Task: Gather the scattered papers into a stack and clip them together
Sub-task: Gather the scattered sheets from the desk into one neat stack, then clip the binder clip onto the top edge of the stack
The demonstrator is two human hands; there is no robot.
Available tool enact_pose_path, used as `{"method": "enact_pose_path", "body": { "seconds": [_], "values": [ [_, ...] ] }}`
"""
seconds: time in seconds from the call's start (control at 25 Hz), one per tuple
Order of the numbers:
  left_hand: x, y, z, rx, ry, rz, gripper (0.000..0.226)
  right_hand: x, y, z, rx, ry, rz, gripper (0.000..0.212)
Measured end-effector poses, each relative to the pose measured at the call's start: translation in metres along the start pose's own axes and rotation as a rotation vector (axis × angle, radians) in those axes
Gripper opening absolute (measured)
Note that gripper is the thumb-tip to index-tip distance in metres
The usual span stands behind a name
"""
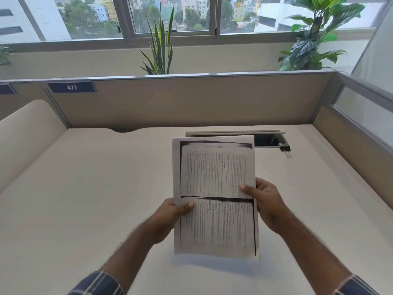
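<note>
Now we hold the stack of papers (214, 194) upright above the counter (95, 188), one of our hands on each long edge. Our left hand (173, 211) grips the left edge, thumb curled over the printed front; our right hand (263, 201) grips the right edge the same way. Beyond the stack and to its right, a black binder clip (285, 149) lies on the counter, just beside the open cable hatch (265, 139).
</note>
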State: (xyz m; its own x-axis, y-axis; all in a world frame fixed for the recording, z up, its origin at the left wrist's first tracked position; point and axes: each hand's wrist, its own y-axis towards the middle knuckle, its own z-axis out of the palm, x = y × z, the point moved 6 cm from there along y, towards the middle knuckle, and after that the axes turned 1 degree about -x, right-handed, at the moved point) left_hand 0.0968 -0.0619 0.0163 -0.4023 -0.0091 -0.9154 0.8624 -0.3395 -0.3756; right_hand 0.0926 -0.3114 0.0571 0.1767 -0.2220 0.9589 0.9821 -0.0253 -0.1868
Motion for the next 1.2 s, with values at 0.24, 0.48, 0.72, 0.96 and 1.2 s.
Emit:
{"method": "enact_pose_path", "body": {
  "seconds": [0.24,0.48,0.72,0.96,1.2],
  "values": [
    [0.014,0.006,0.000,0.032,-0.024,-0.096,0.039,-0.021,0.010,-0.007,-0.057,0.004,0.120,0.015],
    [-0.002,0.035,-0.012,-0.130,-0.126,-0.057,0.035,-0.046,0.019,-0.015,-0.054,-0.025,0.221,0.017],
    [0.007,0.059,-0.016,-0.415,-0.098,-0.098,0.025,-0.068,0.033,-0.023,-0.055,-0.041,0.302,0.017],
    [0.020,0.076,-0.009,-0.515,-0.017,-0.157,0.023,-0.088,0.055,-0.038,-0.127,-0.158,0.349,0.016],
    [0.030,0.091,-0.019,-0.580,0.042,-0.178,0.021,-0.066,0.099,-0.076,-0.290,-0.764,0.188,0.030]
  ]
}}
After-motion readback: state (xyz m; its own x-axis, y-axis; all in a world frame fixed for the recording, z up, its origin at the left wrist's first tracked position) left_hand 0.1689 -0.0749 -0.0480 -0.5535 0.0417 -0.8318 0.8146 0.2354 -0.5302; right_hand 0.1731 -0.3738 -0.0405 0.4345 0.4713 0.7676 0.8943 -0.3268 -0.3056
